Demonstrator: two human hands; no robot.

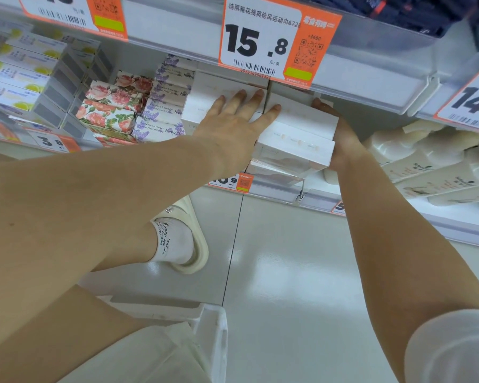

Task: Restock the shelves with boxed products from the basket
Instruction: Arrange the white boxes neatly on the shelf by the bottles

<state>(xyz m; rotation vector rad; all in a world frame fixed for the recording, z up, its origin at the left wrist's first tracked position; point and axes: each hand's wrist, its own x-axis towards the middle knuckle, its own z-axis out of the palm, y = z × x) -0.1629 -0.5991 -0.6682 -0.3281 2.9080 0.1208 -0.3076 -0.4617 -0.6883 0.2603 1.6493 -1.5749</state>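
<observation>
The left hand (234, 117) is lying flat with its fingers spread, pressing on the top of a stack of white boxes (224, 106) on the shelf (277, 189). The right hand (335, 136) is reaching in beside it and cupping the right side of a second white stack (299, 134); its fingers are mostly hidden behind the boxes, so it seems to be gripping them, though the curl is not plain. Just left of the white boxes, lavender-print boxes (163, 106) and rose-print boxes (114, 111) are sitting in piles. Cream bottles (415, 158) are lying to the right. An orange price tag (277, 42) is hanging above. The white basket (213, 330) is standing on the floor (288, 258) below.
</observation>
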